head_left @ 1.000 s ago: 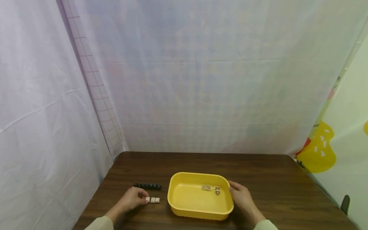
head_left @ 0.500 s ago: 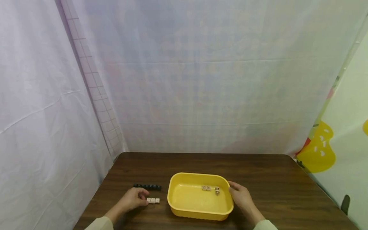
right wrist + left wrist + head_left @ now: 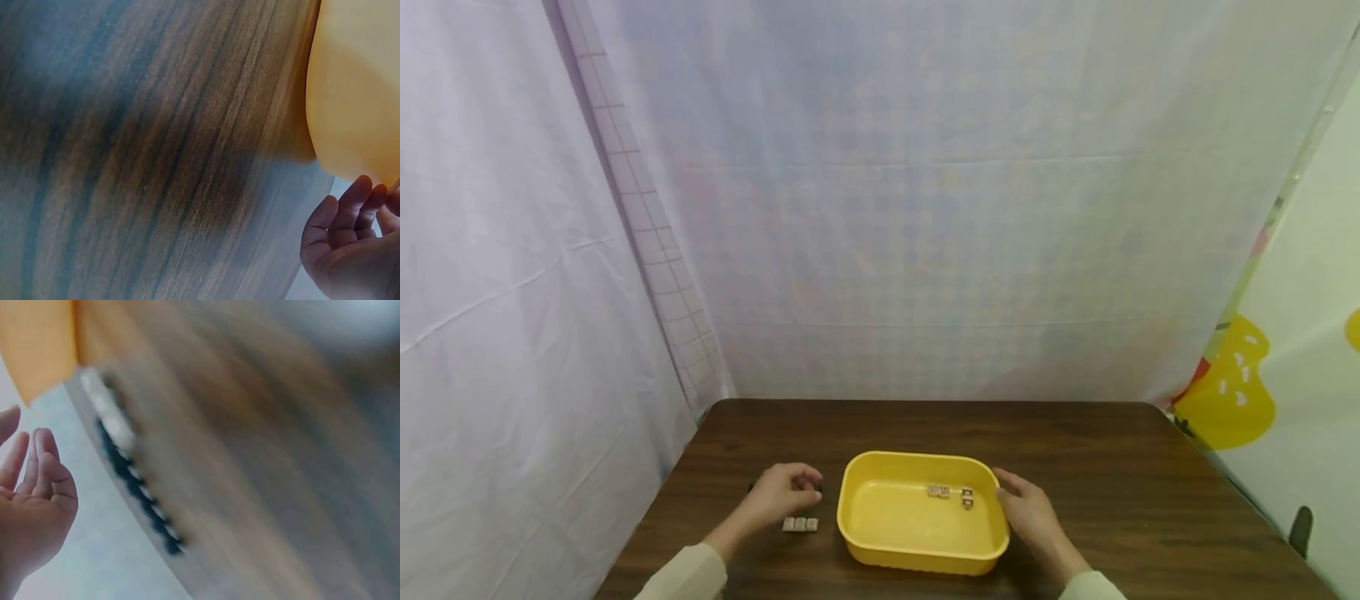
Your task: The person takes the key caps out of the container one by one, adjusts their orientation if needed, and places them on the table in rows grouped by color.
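My left hand (image 3: 782, 490) is over the row of black keycaps (image 3: 139, 487), hiding most of it in the head view. Its fingers are loosely bent and nothing shows between them. Just nearer to me, three white keycaps (image 3: 801, 525) stand in a short row, apart from the hand. A yellow plastic tub (image 3: 917, 560) sits to the right of these rows. My right hand (image 3: 1028, 515) holds the tub's right rim, thumb at the edge and fingers along the outside. Several small white keycaps (image 3: 938, 492) lie inside the tub towards its right side, some showing dark centres.
All of this is on a dark wood-grain table (image 3: 1075, 442). A pale curtain (image 3: 917, 250) hangs behind its far edge, and a white sheet (image 3: 535, 333) hangs along the left. On the right hangs a sheet with a yellow print (image 3: 1232, 392).
My left hand pushed the leftmost white keycap against the other two, closing the gap. It then left them and moved away from me, over the black row. My right hand stayed at the tub.
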Tool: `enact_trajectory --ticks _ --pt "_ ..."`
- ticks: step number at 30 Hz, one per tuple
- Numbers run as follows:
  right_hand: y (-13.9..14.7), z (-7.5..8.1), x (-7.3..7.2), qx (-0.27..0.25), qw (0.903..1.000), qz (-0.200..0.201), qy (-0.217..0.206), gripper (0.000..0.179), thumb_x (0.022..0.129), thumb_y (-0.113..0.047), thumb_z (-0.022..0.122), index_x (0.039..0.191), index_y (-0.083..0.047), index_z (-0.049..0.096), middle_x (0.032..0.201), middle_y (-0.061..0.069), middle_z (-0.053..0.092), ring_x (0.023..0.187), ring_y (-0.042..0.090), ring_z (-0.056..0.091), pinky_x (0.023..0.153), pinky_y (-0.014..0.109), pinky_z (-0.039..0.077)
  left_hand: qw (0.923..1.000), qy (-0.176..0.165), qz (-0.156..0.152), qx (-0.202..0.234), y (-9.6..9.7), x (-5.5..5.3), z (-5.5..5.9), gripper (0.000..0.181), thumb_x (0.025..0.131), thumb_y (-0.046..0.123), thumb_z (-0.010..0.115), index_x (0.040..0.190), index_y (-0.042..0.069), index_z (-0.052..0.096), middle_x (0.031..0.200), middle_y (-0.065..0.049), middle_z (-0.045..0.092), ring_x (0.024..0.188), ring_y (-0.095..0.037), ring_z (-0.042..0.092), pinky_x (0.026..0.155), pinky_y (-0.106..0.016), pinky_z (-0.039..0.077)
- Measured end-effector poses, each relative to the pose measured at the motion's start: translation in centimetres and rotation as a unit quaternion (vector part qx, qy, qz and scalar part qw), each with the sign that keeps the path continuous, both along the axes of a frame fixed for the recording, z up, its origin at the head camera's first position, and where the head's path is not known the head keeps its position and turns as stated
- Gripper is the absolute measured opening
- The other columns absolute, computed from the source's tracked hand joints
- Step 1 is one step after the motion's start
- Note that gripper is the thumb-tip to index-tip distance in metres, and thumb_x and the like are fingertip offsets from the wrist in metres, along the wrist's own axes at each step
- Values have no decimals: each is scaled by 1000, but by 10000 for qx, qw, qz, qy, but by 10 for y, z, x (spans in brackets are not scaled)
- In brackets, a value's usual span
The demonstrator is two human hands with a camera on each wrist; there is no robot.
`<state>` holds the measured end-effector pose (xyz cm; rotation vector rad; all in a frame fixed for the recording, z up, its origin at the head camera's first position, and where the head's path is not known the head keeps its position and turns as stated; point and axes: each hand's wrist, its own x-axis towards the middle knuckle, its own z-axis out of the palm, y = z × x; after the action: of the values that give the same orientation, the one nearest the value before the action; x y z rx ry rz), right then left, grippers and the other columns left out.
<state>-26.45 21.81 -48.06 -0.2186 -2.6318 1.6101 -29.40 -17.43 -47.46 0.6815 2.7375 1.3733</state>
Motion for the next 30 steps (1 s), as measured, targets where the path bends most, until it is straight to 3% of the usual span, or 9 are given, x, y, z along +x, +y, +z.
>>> enact_trajectory --ticks 8,12,16,25,30 --pt "3 1 0 -106 9999 9 -91 46 99 -9 47 142 7 47 144 32 42 131 46 43 105 59 35 9994 -214 -179 200 66 -12 19 27 93 12 70 116 -1 68 88 1 64 81 -16 59 67 -31 51" --pt "5 0 1 -165 9999 -2 -49 45 99 -10 48 140 8 48 141 33 46 121 40 52 98 52 44 9991 -212 -336 140 98 -16 19 27 92 12 70 116 0 68 88 1 63 79 -15 57 65 -30 49" --pt "6 0 1 -247 9997 30 -40 44 99 -10 48 140 8 49 140 33 47 116 36 56 94 48 48 9991 -301 -290 29 124 -18 15 28 89 12 73 115 0 69 86 0 62 76 -14 55 63 -31 48" --pt "5 -2 1 -325 9994 117 0 45 99 -8 47 140 9 47 141 34 45 121 42 53 98 53 45 9967 -772 -216 -122 156 -23 5 30 87 10 75 115 0 70 94 -5 65 81 -19 60 66 -37 52" --pt "3 -4 0 -253 9996 104 41 45 99 -8 48 140 9 48 142 32 45 127 44 48 101 54 42 9976 -624 -140 -255 164 -26 -5 28 87 12 75 112 1 70 91 -4 63 77 -17 58 58 -32 49"
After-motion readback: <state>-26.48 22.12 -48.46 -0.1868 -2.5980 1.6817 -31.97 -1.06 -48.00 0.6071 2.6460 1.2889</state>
